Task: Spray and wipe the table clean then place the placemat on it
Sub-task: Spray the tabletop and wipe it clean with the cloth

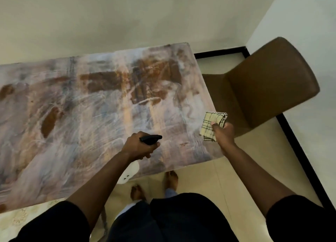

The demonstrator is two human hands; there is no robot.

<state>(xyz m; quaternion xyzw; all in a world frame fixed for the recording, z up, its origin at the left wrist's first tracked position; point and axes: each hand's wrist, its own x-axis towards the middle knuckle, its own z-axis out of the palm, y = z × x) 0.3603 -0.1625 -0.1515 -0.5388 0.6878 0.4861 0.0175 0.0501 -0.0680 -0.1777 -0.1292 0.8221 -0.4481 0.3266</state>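
Clearly the job is at its start: the long rectangular desk (76, 114) with a glossy marbled top of grey, cream and rust-brown streaks fills most of the view, pushed against a pale wall, and its surface shows no visible droplets or wet patch, though the swirling pattern and blur would hide fine mist. Off its right end stands a brown padded chair (269, 85) on the cream tiled floor. Over the near edge of the desk, the left hand (140, 147) is wrapped tight around a spray bottle (150, 139) with a black trigger head and a white body that shows below the wrist; the nozzle points rightward over the top. By my reading this is the spraying step, just under way or about to begin. Beyond the desk's right corner, the right hand (222, 132) pinches a small folded cream cloth with dark check lines (212, 125) between thumb and fingers, held in the air and not touching the top. Wiping is not yet done, and no placemat can be made out with certainty.
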